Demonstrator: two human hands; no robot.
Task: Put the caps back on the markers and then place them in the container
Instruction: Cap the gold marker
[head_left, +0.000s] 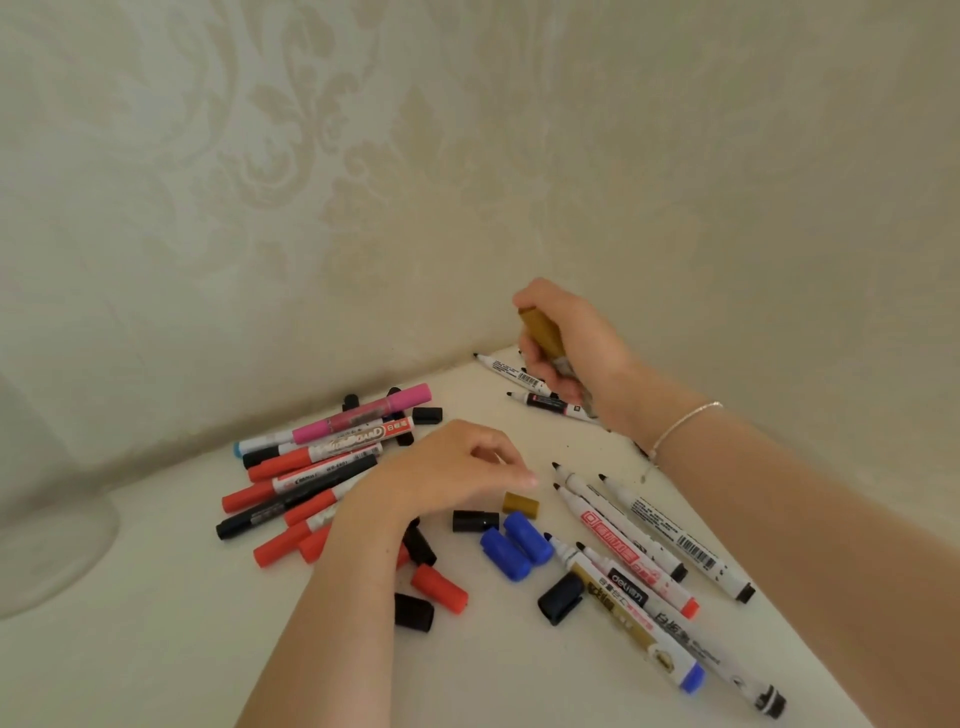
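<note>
Right hand gripping gold marker, left hand above gold cap

Uncapped markers, loose caps scattered.

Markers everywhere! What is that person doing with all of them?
A person is sorting markers on a white table. Their right hand grips a gold marker held up near the wall. Their left hand reaches down with curled fingers, just above a loose gold cap. Two blue caps and some black and red ones lie loose nearby. Uncapped markers lie to the right, and a capped pile sits to the left.
</note>
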